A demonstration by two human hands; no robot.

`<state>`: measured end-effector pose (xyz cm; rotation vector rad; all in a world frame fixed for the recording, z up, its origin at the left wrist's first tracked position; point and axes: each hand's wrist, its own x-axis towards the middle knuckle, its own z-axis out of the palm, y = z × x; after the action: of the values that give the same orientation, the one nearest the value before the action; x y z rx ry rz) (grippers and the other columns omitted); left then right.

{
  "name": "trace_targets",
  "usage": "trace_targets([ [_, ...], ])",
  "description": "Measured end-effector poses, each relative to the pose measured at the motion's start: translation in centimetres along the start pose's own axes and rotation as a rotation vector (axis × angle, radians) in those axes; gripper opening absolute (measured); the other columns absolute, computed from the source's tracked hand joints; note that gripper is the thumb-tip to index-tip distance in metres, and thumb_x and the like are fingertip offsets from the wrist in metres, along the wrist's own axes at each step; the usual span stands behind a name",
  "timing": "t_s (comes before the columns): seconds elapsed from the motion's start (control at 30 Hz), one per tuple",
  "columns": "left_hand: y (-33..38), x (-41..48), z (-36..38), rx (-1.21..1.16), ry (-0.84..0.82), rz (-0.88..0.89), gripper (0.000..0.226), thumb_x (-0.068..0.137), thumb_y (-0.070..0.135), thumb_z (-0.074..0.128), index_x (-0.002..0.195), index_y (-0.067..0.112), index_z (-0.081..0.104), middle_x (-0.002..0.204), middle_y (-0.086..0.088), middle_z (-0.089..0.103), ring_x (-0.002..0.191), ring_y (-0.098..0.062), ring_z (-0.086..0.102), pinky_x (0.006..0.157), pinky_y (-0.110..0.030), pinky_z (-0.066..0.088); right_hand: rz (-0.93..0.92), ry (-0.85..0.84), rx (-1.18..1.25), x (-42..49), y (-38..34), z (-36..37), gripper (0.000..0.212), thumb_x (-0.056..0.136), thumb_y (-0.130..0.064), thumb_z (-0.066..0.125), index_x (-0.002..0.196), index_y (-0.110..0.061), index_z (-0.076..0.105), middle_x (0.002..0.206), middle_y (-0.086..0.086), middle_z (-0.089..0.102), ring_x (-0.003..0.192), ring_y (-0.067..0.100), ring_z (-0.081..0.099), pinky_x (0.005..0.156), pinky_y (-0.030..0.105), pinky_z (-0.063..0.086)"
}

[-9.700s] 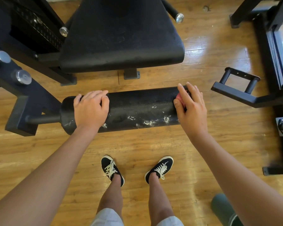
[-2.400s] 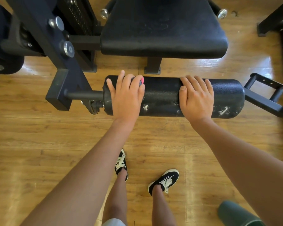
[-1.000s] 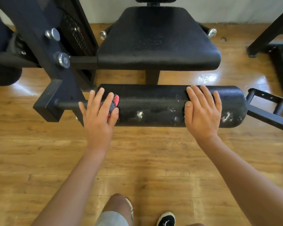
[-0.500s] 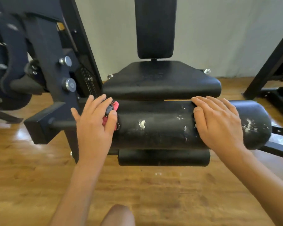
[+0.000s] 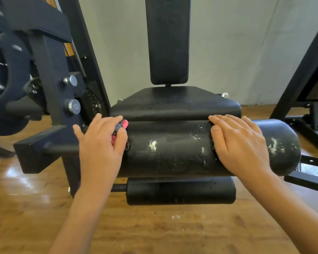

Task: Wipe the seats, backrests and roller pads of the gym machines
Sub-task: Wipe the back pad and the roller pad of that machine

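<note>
The upper roller pad [image 5: 173, 154] lies across the machine's front just below the seat [image 5: 173, 105]. A pink cloth [image 5: 124, 124] is pressed to its left end under the nearly straight fingers of the left hand [image 5: 99, 143], while the right hand [image 5: 240, 143] rests flat toward the right end, fingers straight, holding nothing. Wiping this pad seems the step in hand, and the next move likely calls for drawing the cloth rightward over the white flecks [image 5: 152, 144] while the right hand stops the pad turning.
</note>
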<state>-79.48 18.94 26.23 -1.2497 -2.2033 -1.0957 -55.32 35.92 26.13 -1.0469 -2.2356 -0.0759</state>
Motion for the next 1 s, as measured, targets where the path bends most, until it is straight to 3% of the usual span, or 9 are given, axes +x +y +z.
trace_targets([
  [0.23,0.0,-0.3,0.3,-0.008,0.025,-0.017,0.032,0.104,0.027,0.05,0.13,0.019,0.066,0.133,-0.002,0.064,0.145,-0.026,0.042,0.123,-0.05,-0.005,-0.024,-0.023,-0.151,-0.1,0.2,0.6,0.059,0.106,-0.054,0.021,0.149,-0.029,0.053,0.161,0.001,0.04,0.156,0.031,0.017,0.125,0.054,-0.003],
  [0.5,1.8,-0.6,1.1,-0.005,-0.001,0.014,0.034,0.103,0.03,0.048,0.132,0.022,0.064,0.133,0.001,0.063,0.146,-0.025,0.04,0.122,-0.052,-0.009,-0.023,0.013,-0.167,-0.2,0.2,0.7,0.058,0.106,-0.051,0.022,0.148,-0.028,0.054,0.164,0.004,0.036,0.157,0.033,0.013,0.126,0.056,0.0],
  [0.67,0.8,-0.7,0.5,0.099,-0.018,0.009,0.047,0.106,0.032,0.045,0.153,0.027,0.046,0.162,0.003,0.04,0.156,-0.02,0.02,0.118,-0.055,-0.017,-0.017,0.018,-0.171,-0.2,0.2,0.7,0.057,0.106,-0.05,0.023,0.149,-0.027,0.053,0.165,0.006,0.033,0.158,0.033,0.01,0.126,0.055,0.0],
  [0.83,1.7,-0.4,0.9,0.105,-0.012,-0.003,0.048,0.107,0.029,0.043,0.154,0.022,0.044,0.164,-0.003,0.035,0.157,-0.027,0.017,0.119,-0.058,-0.01,-0.014,0.025,-0.174,-0.2,0.2,0.7,0.058,0.106,-0.051,0.022,0.149,-0.027,0.053,0.165,0.006,0.034,0.158,0.032,0.01,0.126,0.054,-0.002],
  [1.0,3.3,-0.7,1.8,0.085,-0.07,0.04,0.05,0.107,0.033,0.04,0.157,0.025,0.039,0.166,0.001,0.032,0.157,-0.022,0.015,0.118,-0.056,-0.014,-0.014,0.01,-0.187,-0.2,0.1,0.6,0.06,0.105,-0.052,0.02,0.149,-0.028,0.052,0.165,0.005,0.034,0.158,0.032,0.01,0.125,0.052,-0.004],
])
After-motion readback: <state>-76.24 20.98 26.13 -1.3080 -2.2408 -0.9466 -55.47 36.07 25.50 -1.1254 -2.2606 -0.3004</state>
